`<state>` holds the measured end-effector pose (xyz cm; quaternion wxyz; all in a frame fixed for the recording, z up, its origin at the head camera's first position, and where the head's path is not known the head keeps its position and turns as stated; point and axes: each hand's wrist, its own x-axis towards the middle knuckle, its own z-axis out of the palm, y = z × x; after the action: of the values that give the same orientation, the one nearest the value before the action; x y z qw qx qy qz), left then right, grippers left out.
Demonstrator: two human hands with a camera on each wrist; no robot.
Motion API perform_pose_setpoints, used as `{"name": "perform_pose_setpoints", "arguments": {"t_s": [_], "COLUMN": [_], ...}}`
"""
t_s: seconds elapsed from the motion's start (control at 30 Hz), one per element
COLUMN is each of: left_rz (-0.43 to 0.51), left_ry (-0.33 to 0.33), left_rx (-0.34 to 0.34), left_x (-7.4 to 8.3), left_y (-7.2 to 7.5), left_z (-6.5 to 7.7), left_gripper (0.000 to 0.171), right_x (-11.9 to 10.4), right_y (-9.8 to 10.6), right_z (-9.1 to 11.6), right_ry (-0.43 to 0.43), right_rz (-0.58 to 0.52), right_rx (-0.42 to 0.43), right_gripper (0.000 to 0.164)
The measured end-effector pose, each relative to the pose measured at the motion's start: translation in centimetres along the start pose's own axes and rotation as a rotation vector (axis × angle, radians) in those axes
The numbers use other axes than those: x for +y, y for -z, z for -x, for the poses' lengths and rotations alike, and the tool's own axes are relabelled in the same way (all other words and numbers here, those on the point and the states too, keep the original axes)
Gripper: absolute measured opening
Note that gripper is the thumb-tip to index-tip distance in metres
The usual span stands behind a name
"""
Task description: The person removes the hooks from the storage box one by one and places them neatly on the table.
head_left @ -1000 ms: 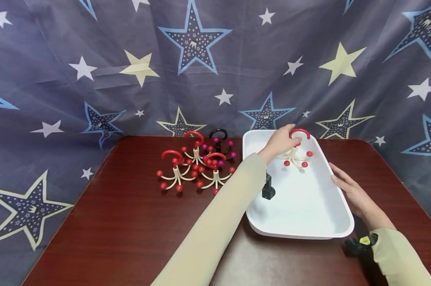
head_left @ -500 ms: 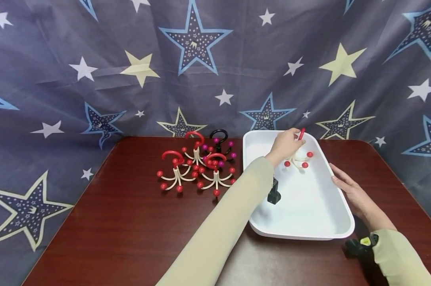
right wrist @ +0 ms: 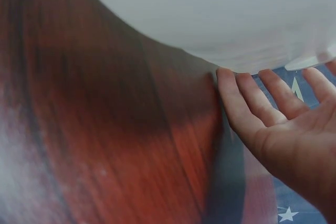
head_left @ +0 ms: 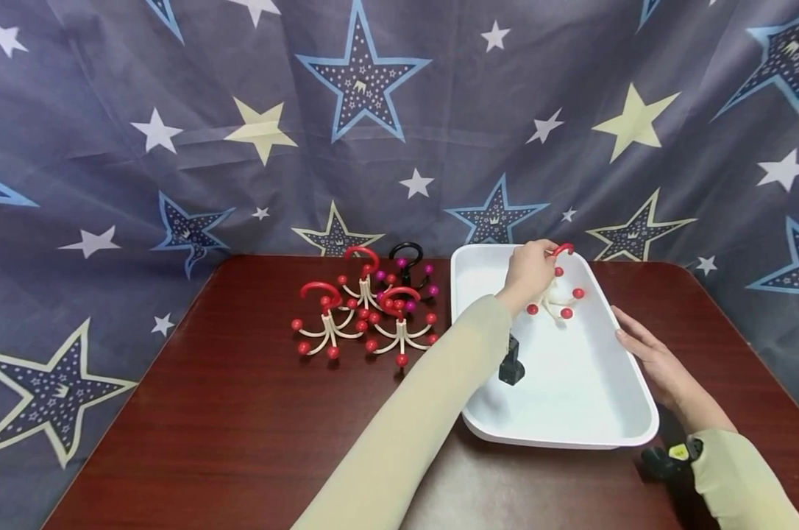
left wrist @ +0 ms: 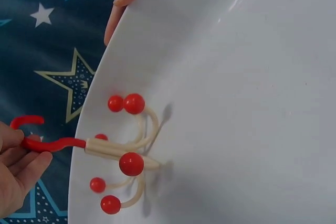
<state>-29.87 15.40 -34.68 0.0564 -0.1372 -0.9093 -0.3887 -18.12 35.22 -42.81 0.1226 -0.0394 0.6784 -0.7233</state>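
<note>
My left hand [head_left: 529, 271] pinches the red hook of a cream claw-shaped hanger [left wrist: 113, 150] whose curved arms end in red balls. This hanger stands in the far part of a white tray [head_left: 572, 383], its arms close over the floor in the left wrist view. The red hook leans to one side between finger and thumb. At the tray's right side, my right hand [head_left: 658, 361] rests its fingers on the outer wall. They are fairly straight, fingertips right under the edge in the right wrist view [right wrist: 294, 129].
Left of the tray stand several more claw hangers: cream ones with red hooks [head_left: 328, 324] and a black one [head_left: 406, 272] with magenta balls. All sit on a dark red wooden table [head_left: 240, 412]. A star-patterned curtain [head_left: 194, 147] hangs behind the table.
My left hand has shifted slightly right and nearer, from beside the hook to its present pinch. The hook has turned and tilted with it. My right hand has stayed at the tray.
</note>
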Motion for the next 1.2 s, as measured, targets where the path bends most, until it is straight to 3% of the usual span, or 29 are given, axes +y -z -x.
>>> {"name": "perform_pose_setpoints", "arguments": {"t_s": [0.37, 0.63, 0.87, 1.2], "left_rz": [0.039, 0.066, 0.175, 0.266], "left_ry": [-0.099, -0.131, -0.156, -0.250], "left_rx": [0.014, 0.028, 0.007, -0.018], "left_x": [1.1, 0.8, 0.7, -0.4], "left_y": [2.4, 4.8, 8.3, 12.8], "left_z": [0.1, 0.7, 1.5, 3.7], "left_gripper": [0.020, 0.021, 0.023, 0.024], "right_x": [-0.1, -0.1, -0.2, 0.0], "right_y": [0.0, 0.0, 0.1, 0.1], "right_z": [0.1, 0.1, 0.0, 0.0], "right_ry": [-0.021, -0.024, 0.000, 0.013], "right_rz": [-0.019, 0.010, 0.002, 0.001], "right_rx": [0.007, 0.006, -0.014, -0.022], "right_gripper": [0.059, 0.059, 0.057, 0.057]}}
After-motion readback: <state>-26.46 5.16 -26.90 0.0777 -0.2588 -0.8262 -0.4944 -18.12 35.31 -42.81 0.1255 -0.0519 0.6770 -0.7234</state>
